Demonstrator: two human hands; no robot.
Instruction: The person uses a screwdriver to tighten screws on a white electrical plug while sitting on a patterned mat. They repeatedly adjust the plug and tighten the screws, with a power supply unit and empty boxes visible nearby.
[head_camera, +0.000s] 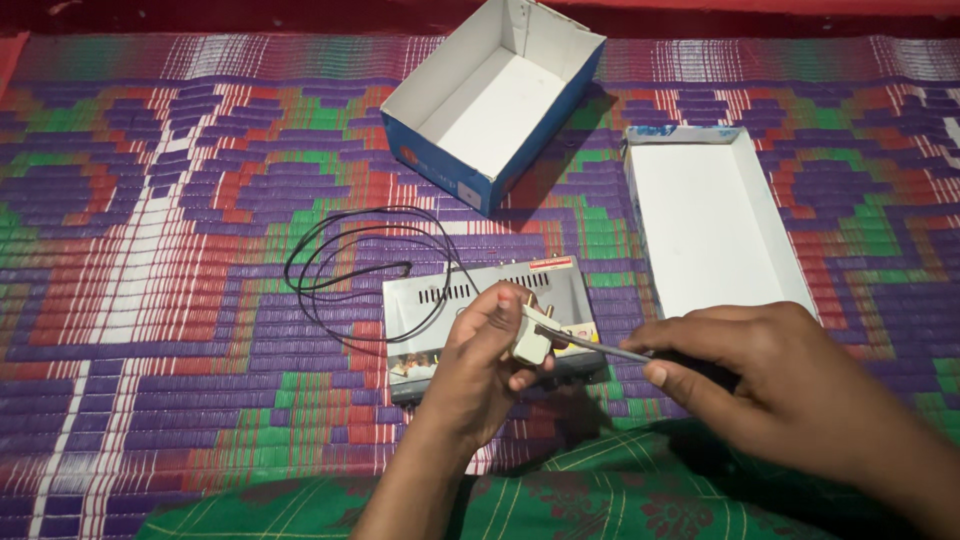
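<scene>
1. Your left hand (480, 365) grasps the white plug (532, 338), fingers wrapped round its body, held up just above the grey unit (490, 325) on the mat (150, 300).
2. Your right hand (770, 375) is clenched round the dark handle of the screwdriver (600, 348); its metal shaft reaches left and its tip meets the plug.
3. The tip could slip off the plug, I judge, because the plug sits only in your fingers with nothing firm behind it; a slip would drive the blade toward your left thumb or palm.
4. The plug could twist in your grip if you press hard; your hold covers one side only, so the pins are free to swing.
5. The black cord (350, 270) lies in loose loops beside the unit; a tug from your left hand could drag it or shift the unit.
6. A small screw, if one comes loose, would likely vanish into the busy weave of the mat; whether any is there I cannot tell.
7. The count: one plug; one screwdriver; one grey unit; one cord; one blue box (495, 100), open and empty; one white lid (715, 215), lying apart to the right of it; two hands, both yours.
</scene>
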